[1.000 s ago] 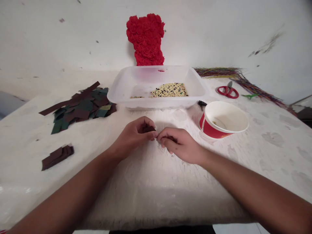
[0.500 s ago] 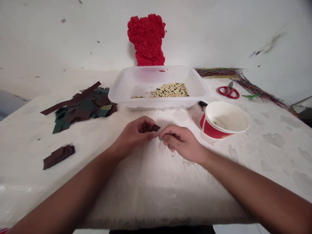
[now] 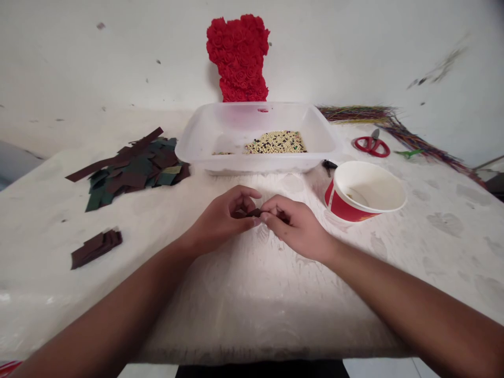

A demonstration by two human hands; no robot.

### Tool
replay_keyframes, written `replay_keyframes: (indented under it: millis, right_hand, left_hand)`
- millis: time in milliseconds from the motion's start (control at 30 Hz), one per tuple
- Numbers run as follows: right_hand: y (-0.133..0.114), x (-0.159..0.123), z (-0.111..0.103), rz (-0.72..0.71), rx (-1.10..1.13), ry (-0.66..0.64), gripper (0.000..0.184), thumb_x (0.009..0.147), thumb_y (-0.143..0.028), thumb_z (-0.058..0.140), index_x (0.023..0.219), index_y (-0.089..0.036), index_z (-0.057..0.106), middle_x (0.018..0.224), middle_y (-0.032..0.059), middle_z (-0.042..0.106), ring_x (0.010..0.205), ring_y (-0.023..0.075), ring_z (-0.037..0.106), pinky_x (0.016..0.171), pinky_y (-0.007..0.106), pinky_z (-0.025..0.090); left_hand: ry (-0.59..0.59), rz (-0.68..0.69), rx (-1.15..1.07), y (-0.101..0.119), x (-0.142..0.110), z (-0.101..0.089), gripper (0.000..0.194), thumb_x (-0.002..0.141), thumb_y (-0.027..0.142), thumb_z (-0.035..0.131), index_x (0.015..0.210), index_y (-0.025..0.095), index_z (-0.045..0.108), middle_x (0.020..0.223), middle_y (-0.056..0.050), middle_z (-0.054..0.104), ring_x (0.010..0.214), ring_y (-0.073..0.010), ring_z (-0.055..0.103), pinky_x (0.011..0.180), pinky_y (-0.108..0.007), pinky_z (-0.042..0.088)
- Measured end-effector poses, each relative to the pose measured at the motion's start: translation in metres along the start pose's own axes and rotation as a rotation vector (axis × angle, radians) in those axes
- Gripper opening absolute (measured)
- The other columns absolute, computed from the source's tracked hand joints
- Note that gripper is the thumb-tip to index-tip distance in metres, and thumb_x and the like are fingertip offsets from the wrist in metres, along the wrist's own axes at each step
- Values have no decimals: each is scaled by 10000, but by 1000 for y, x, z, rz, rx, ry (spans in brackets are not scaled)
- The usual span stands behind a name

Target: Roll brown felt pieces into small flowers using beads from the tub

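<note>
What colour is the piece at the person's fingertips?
Dark brown, as far as the piece shows; head view.

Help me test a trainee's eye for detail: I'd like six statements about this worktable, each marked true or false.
1. The left hand and right hand both have fingertips at a small dark piece. True.
2. The beads fill the pale tub to its rim. False: they cover only part of its floor.
3. The red-handled scissors lie farther from the person than the paper cup. True.
4. The paper cup is tipped on its side. False: it stands upright.
5. The pale tub is beyond the hands, seen from the person. True.
6. The right hand grips the red-handled scissors. False: they lie on the table, apart from both hands.
</note>
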State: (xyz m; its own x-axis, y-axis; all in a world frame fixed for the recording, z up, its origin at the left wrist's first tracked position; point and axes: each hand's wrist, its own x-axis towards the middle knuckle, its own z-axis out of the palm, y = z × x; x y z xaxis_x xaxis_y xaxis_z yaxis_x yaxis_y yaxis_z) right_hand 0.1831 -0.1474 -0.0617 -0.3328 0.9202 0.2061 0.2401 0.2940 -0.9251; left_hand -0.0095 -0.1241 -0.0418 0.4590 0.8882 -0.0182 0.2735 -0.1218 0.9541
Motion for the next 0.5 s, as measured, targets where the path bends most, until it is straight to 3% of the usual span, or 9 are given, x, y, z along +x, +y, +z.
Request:
replay_keyframes:
  millis: [500]
  right_hand:
    - [-3,0,-4,-15,-162,-120,176,889,-236,512,720,-190,491,625,-51,449,577,93,394,533,230,317]
  left_hand:
    - [51,2,16,1,-1,-2,283,788,321,698,1030,221,591,861,5,566,815,-141,581,753,-280,464]
